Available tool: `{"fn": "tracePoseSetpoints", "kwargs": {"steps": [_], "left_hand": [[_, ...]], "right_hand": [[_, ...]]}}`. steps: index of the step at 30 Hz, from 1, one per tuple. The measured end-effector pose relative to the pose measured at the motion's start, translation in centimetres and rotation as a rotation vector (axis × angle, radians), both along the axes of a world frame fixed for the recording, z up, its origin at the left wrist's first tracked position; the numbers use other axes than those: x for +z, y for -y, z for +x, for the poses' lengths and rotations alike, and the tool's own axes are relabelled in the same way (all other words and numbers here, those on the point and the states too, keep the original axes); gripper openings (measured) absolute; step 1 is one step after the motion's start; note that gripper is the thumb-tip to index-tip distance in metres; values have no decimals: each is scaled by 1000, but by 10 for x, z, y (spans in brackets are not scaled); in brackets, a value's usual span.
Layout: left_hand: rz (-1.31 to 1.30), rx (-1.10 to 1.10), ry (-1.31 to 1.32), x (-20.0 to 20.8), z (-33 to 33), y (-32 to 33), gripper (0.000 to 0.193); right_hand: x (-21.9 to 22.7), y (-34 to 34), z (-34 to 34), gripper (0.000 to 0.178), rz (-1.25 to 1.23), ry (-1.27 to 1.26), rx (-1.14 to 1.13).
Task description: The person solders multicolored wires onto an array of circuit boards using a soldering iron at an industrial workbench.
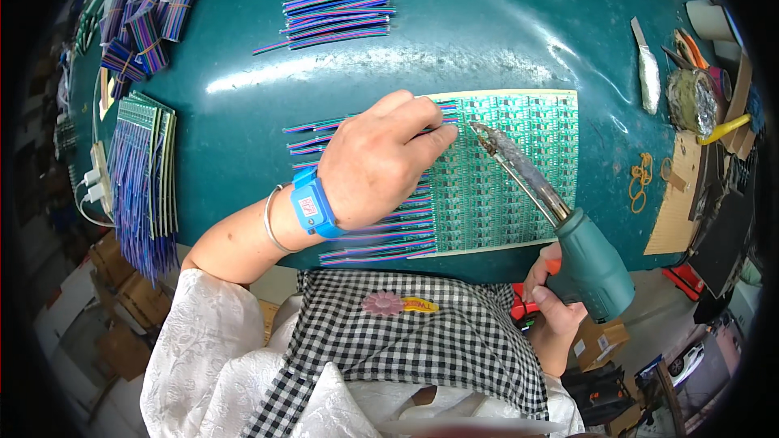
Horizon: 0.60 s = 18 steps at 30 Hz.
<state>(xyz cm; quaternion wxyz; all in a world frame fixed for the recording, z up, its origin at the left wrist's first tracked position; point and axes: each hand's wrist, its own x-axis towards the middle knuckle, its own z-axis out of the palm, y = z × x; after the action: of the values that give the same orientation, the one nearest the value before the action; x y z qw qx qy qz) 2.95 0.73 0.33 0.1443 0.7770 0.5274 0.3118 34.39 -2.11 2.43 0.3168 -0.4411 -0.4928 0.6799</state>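
A green circuit board panel (511, 186) lies on the table, full of small repeated units. Short multicoloured ribbon wires (377, 245) stick out from its left edge in rows. My left hand (377, 158) is over that edge with thumb and fingers pinched on the end of a ribbon wire, largely hidden by the fingers. It wears a blue wrist strap (312, 204). At the lower right my right hand (556, 300) grips a green soldering gun (596, 268). The gun's dark tip is over the board's upper left part, just right of my left fingertips; contact cannot be made out.
Loose ribbon wires (339, 12) lie at the far middle. Wired boards (146, 170) are stacked at left, with bundled wires (146, 32) behind and a white power strip (97, 178) beside. At right are rubber bands (641, 182), a wrapped blade (647, 73), a tape roll (691, 101) and cardboard (673, 195).
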Motion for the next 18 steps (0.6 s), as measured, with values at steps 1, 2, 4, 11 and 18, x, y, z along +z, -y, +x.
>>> {"fn": "tracePoseSetpoints", "kwargs": {"steps": [1,2,4,11,18], "left_hand": [[2,3,0,0,0,0,36],[4,6,-1,0,0,1,36],[-4,1,-3,0,0,0,36],[-17,-13,-5,-1,-1,1,38],[-30,-7,-40,1,1,2,38]], "right_hand": [[-1,2,2,44,1,3,-1],[-3,6,4,49,-24,13,-9],[-7,6,5,53,-55,20,-20],[-2,2,0,28,19,115,39],[-5,1,8,17,180,326,158]]}}
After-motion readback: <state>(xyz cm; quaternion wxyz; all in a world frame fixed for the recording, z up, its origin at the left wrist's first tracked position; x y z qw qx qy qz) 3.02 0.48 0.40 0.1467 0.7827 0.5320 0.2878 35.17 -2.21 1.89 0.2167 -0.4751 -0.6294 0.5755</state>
